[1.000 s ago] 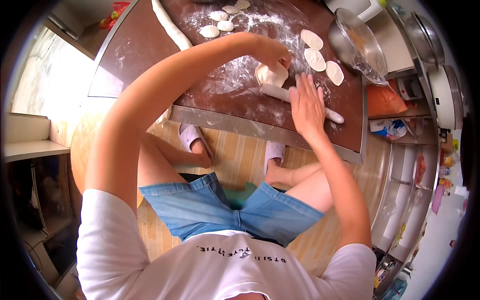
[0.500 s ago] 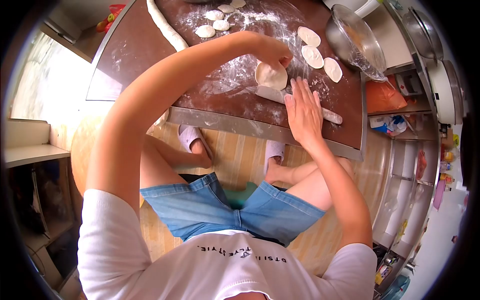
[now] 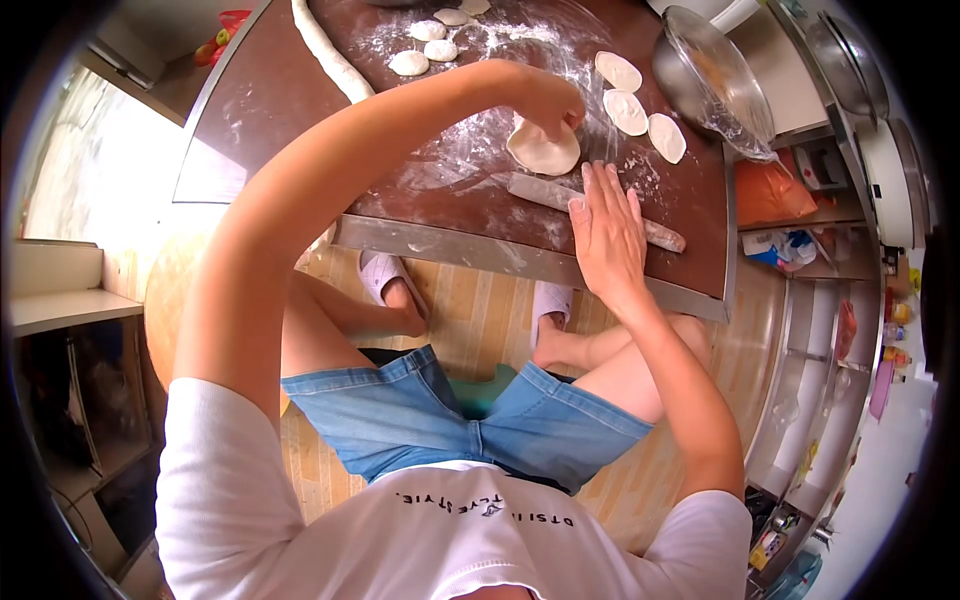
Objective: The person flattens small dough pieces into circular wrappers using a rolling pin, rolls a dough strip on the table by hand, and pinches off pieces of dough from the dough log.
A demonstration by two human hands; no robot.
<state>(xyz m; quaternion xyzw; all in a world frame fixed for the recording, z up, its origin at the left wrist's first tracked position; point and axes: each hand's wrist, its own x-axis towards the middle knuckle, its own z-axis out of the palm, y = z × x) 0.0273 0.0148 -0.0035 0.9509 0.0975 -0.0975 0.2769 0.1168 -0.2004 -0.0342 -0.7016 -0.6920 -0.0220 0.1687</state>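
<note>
Floury dough disc (image 3: 543,150) is lying on the table (image 3: 300,110), left hand (image 3: 550,100) pinching its far edge; right hand (image 3: 608,225) is pressing flat and open on the pin (image 3: 560,195) just beside it. Best rolling lightly, turning disc evenly.

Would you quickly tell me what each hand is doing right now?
Left hand: pinching the dough round.
Right hand: open, flat on the rolling pin.
</note>
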